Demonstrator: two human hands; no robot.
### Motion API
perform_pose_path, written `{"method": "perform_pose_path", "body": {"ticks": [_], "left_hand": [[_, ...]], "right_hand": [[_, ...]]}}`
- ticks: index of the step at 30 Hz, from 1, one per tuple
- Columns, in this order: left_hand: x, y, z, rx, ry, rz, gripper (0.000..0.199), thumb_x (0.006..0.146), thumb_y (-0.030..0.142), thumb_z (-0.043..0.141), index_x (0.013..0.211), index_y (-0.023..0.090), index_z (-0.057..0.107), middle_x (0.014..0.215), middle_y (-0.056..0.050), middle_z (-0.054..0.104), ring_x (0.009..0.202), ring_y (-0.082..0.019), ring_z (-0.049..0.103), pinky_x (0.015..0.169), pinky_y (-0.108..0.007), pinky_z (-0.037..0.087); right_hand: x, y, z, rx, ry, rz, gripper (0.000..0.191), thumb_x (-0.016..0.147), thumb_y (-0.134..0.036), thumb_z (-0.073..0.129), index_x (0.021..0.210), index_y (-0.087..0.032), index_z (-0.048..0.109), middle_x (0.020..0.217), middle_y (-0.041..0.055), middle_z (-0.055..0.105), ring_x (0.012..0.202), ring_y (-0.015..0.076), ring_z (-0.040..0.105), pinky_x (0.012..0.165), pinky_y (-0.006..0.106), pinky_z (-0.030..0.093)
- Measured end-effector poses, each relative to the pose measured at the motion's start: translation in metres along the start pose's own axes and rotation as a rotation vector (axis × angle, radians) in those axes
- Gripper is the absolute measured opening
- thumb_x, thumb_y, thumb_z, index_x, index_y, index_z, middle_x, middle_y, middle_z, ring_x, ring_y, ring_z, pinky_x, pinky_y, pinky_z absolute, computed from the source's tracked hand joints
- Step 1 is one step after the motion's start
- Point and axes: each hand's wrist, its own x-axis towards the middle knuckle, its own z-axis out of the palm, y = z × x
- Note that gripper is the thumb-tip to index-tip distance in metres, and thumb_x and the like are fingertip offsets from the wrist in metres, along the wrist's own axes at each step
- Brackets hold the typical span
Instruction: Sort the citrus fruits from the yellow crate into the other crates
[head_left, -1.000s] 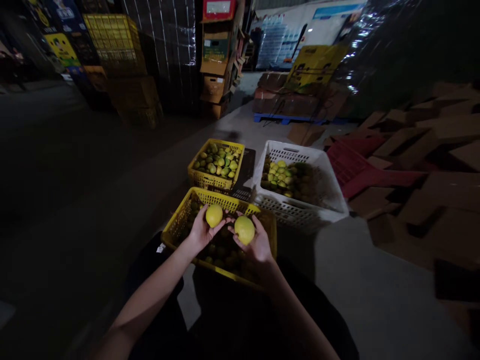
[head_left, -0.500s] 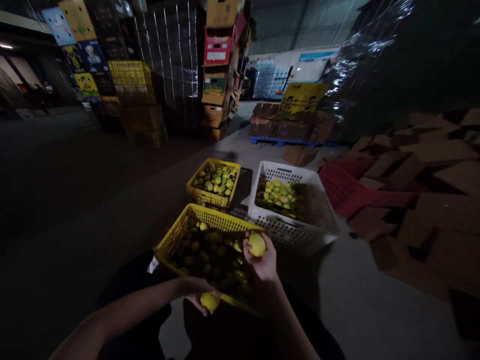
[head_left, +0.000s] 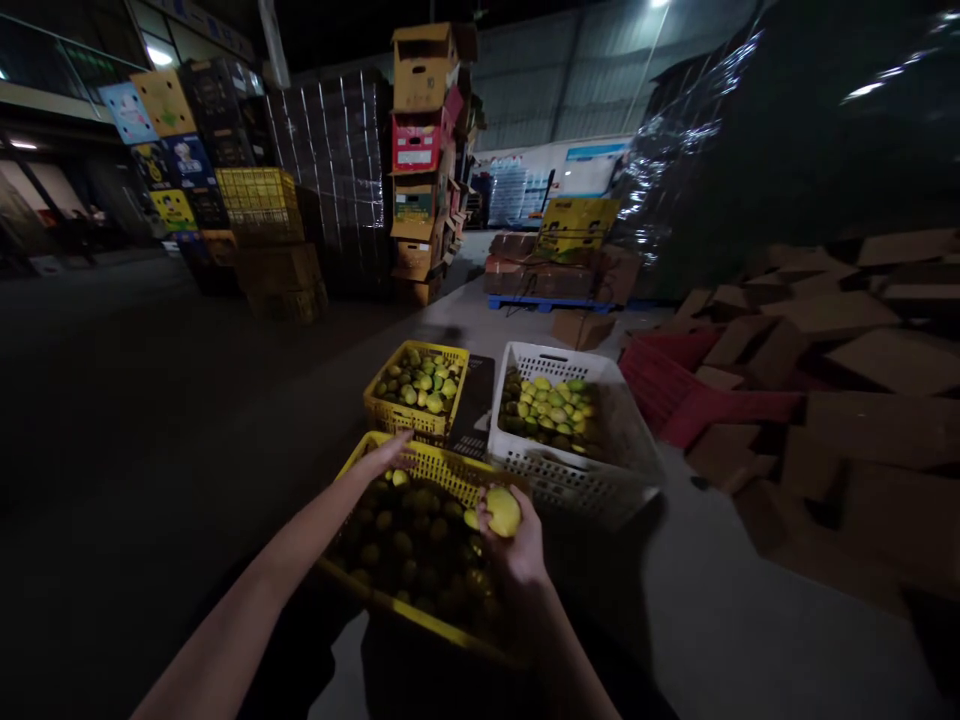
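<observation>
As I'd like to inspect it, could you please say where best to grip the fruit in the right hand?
Probably from above, around the upper part of the fruit: that rounded face is bare, while the right hand cups it from beneath.

Smooth fruit [head_left: 503, 512], plastic crate [head_left: 444, 466]
</observation>
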Motion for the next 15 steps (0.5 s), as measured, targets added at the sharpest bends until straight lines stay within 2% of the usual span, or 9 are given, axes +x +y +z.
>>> {"method": "perform_pose_path", "body": {"ticks": [4, 6, 9, 11, 13, 15], "left_hand": [[-0.044, -0.057, -0.002, 0.378, -0.213, -0.148, 0.034, 0.082, 0.041, 0.062, 0.098, 0.011, 0.065, 0.092, -0.011, 0.072, 0.089, -0.026, 0.069, 0.086, -0.04, 0.052], [-0.069, -0.076, -0.007, 0.532, -0.299, -0.151, 0.024, 0.077, 0.036, 0.067, 0.091, 0.016, 0.069, 0.097, -0.007, 0.073, 0.1, -0.028, 0.066, 0.096, -0.04, 0.046], [-0.098, -0.09, -0.016, 0.712, -0.372, -0.12, 0.028, 0.079, 0.037, 0.063, 0.1, 0.02, 0.071, 0.116, -0.007, 0.07, 0.116, -0.03, 0.059, 0.104, -0.041, 0.038], [-0.108, -0.094, -0.02, 0.896, -0.345, -0.088, 0.039, 0.084, 0.044, 0.055, 0.112, 0.02, 0.067, 0.124, -0.011, 0.066, 0.119, -0.033, 0.057, 0.103, -0.043, 0.04], [-0.109, -0.098, -0.022, 1.1, -0.24, -0.051, 0.046, 0.086, 0.047, 0.048, 0.121, 0.02, 0.062, 0.127, -0.013, 0.064, 0.119, -0.033, 0.057, 0.099, -0.043, 0.043], [-0.106, -0.1, -0.022, 1.222, -0.133, -0.023, 0.047, 0.087, 0.044, 0.045, 0.124, 0.019, 0.06, 0.127, -0.014, 0.063, 0.12, -0.031, 0.058, 0.098, -0.041, 0.045]], "right_hand": [[0.002, 0.004, 0.004, -0.035, 0.038, 0.008, 0.014, 0.074, -0.027, 0.064, 0.082, -0.017, 0.058, 0.067, 0.0047, 0.068, 0.049, 0.0121, 0.059, 0.039, 0.017, 0.045], [0.007, 0.009, 0.006, -0.112, 0.056, 0.02, 0.015, 0.073, -0.029, 0.065, 0.081, -0.018, 0.058, 0.066, 0.0041, 0.068, 0.049, 0.0124, 0.059, 0.04, 0.018, 0.044], [0.009, 0.031, -0.004, -0.378, 0.061, -0.031, 0.023, 0.066, -0.037, 0.07, 0.076, -0.021, 0.057, 0.062, 0.0021, 0.066, 0.053, 0.0154, 0.061, 0.04, 0.02, 0.042], [0.001, 0.053, -0.022, -0.548, 0.033, -0.114, 0.03, 0.053, -0.033, 0.079, 0.073, -0.022, 0.059, 0.066, 0.0012, 0.067, 0.064, 0.0183, 0.065, 0.047, 0.022, 0.047], [-0.013, 0.077, -0.046, -0.661, -0.035, -0.168, 0.043, 0.036, -0.016, 0.084, 0.075, -0.023, 0.065, 0.082, 0.0007, 0.072, 0.083, 0.0205, 0.066, 0.068, 0.025, 0.054], [-0.026, 0.093, -0.062, -0.854, -0.128, -0.152, 0.054, 0.026, -0.005, 0.081, 0.075, -0.023, 0.069, 0.081, 0.0001, 0.072, 0.082, 0.0221, 0.066, 0.077, 0.029, 0.055]]}}
